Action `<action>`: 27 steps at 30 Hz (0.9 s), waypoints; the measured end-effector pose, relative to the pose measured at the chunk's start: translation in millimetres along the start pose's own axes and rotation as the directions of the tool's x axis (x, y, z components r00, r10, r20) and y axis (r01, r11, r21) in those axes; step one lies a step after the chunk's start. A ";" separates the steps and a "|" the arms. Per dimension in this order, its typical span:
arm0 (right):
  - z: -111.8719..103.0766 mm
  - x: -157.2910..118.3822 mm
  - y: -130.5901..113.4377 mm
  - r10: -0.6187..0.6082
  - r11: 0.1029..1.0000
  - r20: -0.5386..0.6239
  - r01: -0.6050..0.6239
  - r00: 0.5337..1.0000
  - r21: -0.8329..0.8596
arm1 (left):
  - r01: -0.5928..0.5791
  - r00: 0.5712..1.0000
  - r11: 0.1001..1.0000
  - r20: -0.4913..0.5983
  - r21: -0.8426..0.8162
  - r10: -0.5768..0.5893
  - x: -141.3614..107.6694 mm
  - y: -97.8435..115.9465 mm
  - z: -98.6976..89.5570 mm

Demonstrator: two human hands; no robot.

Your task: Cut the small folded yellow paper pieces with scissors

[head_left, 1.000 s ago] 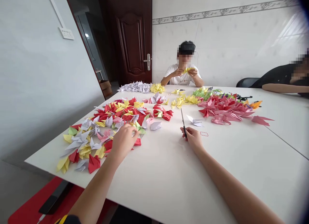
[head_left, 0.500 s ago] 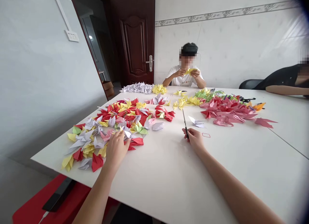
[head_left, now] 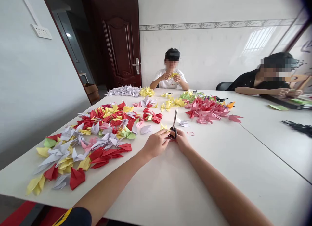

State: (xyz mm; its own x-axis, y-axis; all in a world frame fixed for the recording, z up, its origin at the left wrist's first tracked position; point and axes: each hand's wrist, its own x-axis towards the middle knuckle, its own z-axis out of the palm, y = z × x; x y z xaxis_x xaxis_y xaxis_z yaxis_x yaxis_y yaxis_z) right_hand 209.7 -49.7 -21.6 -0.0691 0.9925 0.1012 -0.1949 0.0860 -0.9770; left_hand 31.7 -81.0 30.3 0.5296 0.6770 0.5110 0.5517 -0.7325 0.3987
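**A:** What's in hand right now?

**B:** We read it as scissor work. The right hand (head_left: 181, 141) holds black-handled scissors (head_left: 174, 128) upright, blades pointing away, over the middle of the white desk (head_left: 195, 177). Right grip is narrow, closed around the handles.

**A:** Left side?

**B:** The left hand (head_left: 156, 143) is up against the handles. Grip looks narrow, but we can't tell if it's holding anything. A dark red scrap (head_left: 169, 137) shows between the hands, too small for us to name.

**A:** What does the next move call for?

**B:** The blades look shut, so we'd say any cut needs them opened and the left fingers kept clear.

**A:** Containers?

**B:** We see only a cardboard box (head_left: 91, 91) by the door, contents hidden. The paper cranes lie directly on the desk: a mixed pile (head_left: 97, 135) left of the hands, a red-pink pile (head_left: 207, 110) ahead right. A white crane (head_left: 183, 123) sits just beyond the scissors, near a small red paper outline (head_left: 190, 133).
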 end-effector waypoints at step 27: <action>-2.3 -1.4 -1.9 -0.023 1.000 -0.124 0.022 0.992 -0.010 | 0.177 0.974 0.822 -0.023 -0.542 -0.226 -6.2 -35.1 24.1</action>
State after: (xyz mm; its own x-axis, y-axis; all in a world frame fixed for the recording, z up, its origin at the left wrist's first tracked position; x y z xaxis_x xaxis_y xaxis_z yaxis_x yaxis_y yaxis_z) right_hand 212.3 -51.0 -20.3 0.0571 0.9934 0.0994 -0.1865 0.1084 -0.9765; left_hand 24.6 -57.7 -5.2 0.3762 0.8230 0.4255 0.1981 -0.5201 0.8308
